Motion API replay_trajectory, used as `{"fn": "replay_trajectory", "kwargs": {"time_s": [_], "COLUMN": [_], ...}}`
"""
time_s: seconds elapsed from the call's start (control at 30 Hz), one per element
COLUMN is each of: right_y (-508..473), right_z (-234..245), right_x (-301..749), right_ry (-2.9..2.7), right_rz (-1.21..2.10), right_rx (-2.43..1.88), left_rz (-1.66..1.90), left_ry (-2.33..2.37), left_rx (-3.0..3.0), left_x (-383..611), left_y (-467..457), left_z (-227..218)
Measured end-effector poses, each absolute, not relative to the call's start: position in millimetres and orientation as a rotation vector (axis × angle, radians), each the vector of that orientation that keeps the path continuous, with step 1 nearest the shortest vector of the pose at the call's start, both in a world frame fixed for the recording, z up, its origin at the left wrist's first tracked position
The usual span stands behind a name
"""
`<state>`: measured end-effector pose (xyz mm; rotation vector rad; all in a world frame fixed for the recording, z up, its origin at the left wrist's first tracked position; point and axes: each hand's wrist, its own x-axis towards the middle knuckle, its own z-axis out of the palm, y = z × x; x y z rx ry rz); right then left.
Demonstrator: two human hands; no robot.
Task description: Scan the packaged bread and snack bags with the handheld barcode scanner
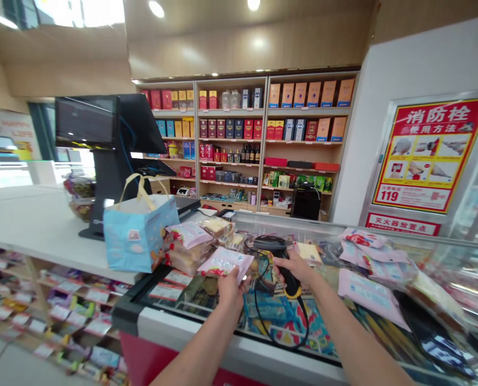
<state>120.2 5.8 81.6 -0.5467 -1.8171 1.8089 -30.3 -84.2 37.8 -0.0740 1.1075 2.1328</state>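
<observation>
Holding up a pink-and-white film packet (225,264), the left hand (231,288) pinches it along its lower edge, with the fingers closed on it. The packet's long axis runs roughly left to right on a slight tilt, and it lies just left of the head of a black handheld barcode scanner (271,245). The right hand (294,272) is wrapped firmly around the scanner's handle, whose yellow end points down. The left hand is nearer the packet; the scanner's head sits close by, up and to its right, without touching it.

A black coiled cable (281,335) loops down from the scanner over a glass-topped display freezer (191,335). Wrapped bread loaves (186,257) are piled just beyond the packet, and more pink packets (370,292) lie on the glass to the right. Left of the loaves, a pale blue paper gift bag (136,238) with yellow handles stands on the white worktop (42,230). A black point-of-sale terminal (110,134) rises at upper left, shelves of boxed liquor (231,145) fill the upper middle, and a red-and-yellow fire hydrant poster (427,153) hangs at right.
</observation>
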Motion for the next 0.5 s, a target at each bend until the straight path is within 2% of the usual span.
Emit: {"fn": "replay_trajectory", "kwargs": {"time_s": [0.13,0.33,0.5], "right_y": [3.1,2.8,7.6], "right_z": [76.5,75.0,71.8], "right_x": [105.9,99.5,104.9], "right_ry": [-1.853,-1.923,-1.907], "right_rz": [1.814,1.781,1.778], "right_rx": [-0.538,-0.568,-0.566], "left_rz": [2.079,1.735,1.713], "left_ry": [1.091,0.985,1.002], "left_rx": [-0.113,0.01,-0.066], "left_x": [-48.5,-76.3,-92.8], "left_y": [-91.4,-104.2,-115.9], "left_z": [44.1,52.1,44.7]}}
